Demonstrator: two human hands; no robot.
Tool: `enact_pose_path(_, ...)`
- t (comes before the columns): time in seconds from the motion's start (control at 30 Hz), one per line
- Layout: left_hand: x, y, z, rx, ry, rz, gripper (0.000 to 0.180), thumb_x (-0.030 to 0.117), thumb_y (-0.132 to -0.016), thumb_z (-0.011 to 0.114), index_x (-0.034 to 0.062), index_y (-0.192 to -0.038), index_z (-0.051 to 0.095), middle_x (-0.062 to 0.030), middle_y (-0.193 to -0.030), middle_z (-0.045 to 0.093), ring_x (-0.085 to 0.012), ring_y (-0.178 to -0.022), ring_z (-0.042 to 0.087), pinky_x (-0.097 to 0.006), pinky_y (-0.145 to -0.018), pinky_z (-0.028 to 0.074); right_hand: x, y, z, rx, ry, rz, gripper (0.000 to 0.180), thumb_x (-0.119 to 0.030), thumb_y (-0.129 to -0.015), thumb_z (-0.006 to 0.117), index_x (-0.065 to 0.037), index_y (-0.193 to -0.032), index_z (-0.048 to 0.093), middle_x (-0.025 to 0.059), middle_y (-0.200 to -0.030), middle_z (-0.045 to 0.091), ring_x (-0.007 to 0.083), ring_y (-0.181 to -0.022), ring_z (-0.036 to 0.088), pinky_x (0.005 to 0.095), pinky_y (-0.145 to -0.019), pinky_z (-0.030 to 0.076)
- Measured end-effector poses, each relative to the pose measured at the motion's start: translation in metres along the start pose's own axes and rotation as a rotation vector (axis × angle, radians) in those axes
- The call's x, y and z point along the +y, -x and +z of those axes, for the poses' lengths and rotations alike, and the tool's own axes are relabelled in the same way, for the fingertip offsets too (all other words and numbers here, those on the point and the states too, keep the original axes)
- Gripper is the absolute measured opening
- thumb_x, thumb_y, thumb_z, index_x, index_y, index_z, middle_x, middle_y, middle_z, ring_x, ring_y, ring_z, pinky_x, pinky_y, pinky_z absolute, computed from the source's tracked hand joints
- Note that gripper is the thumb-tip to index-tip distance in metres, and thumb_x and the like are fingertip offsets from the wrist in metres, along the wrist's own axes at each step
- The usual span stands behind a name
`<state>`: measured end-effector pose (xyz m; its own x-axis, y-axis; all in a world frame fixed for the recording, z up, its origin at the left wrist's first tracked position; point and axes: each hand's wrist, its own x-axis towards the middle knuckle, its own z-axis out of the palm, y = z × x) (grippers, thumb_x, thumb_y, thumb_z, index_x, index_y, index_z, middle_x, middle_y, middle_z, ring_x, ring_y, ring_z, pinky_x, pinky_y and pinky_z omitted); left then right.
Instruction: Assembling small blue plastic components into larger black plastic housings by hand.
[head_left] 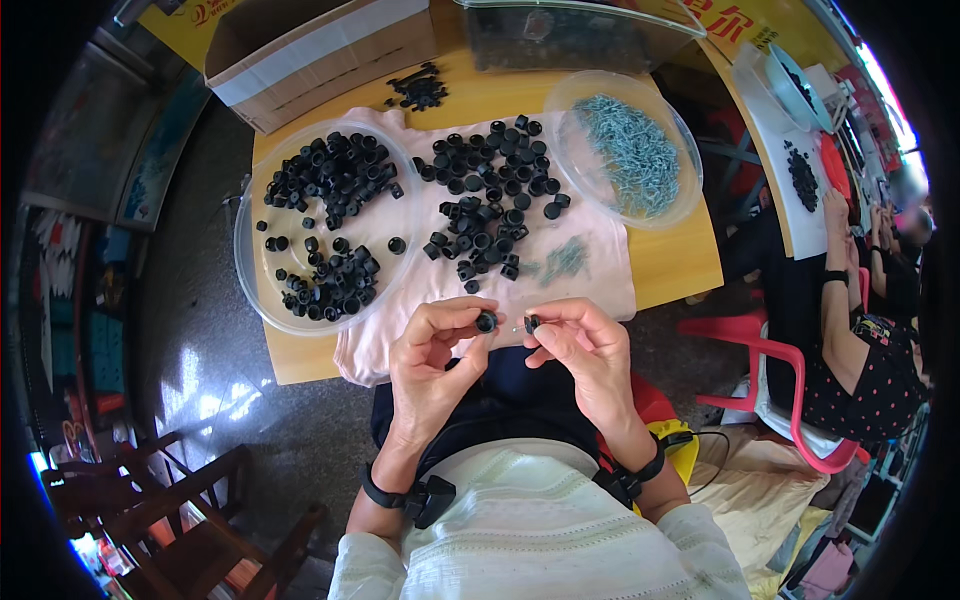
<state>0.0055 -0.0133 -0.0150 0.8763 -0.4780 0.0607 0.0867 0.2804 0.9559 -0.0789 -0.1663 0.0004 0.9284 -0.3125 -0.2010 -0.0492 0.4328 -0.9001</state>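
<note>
Between the thumb and fingers of my left hand [440,360] is a round black plastic cap [486,321], its hollow side showing. A short gap to the right, my right hand [588,355] pinches a small black plastic piece [532,324] with a thin metal screw [518,329] sticking out toward the cap. Both hands are just over the near edge of a pink cloth [400,290]. Beyond them on the cloth lie loose black caps [490,235] in a heap. A round clear tray [243,270] at the left holds many more black parts.
A round clear tub [690,165] of silvery screws [630,150] stands at the right of the wooden table [680,262]. Small black pieces [420,88] lie by a cardboard box [320,60] at the back. People sit at another table to the right, near a red chair [795,375].
</note>
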Motion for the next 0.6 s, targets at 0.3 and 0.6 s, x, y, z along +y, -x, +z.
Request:
enact_pose_path(0.3, 0.013, 0.008, 0.005, -0.154, -0.131, 0.031, 0.03, -0.011, -0.08, 0.066, -0.0053, -0.109, 0.062, -0.013, -0.109, 0.06, -0.0158, -0.098, 0.061, -0.027, -0.084, 0.051, -0.012, 0.013, 0.005, -0.027, 0.16, -0.148, 0.022, -0.008, -0.092, 0.06, 0.003, -0.111, 0.058, 0.0113, -0.108, 0.064, 0.0137, -0.095, 0.063, 0.0271, -0.076, 0.056)
enact_pose_path(0.6, 0.013, 0.016, 0.012, -0.124, 0.238, -0.071, 0.025, -0.01, -0.083, 0.064, -0.0055, -0.107, 0.06, -0.0128, -0.109, 0.059, -0.0187, -0.097, 0.063, -0.029, -0.085, 0.054, -0.015, 0.023, 0.007, -0.016, 0.089, -0.15, 0.021, -0.007, -0.091, 0.061, 0.003, -0.11, 0.058, 0.0109, -0.107, 0.064, 0.0138, -0.095, 0.063, 0.027, -0.075, 0.056)
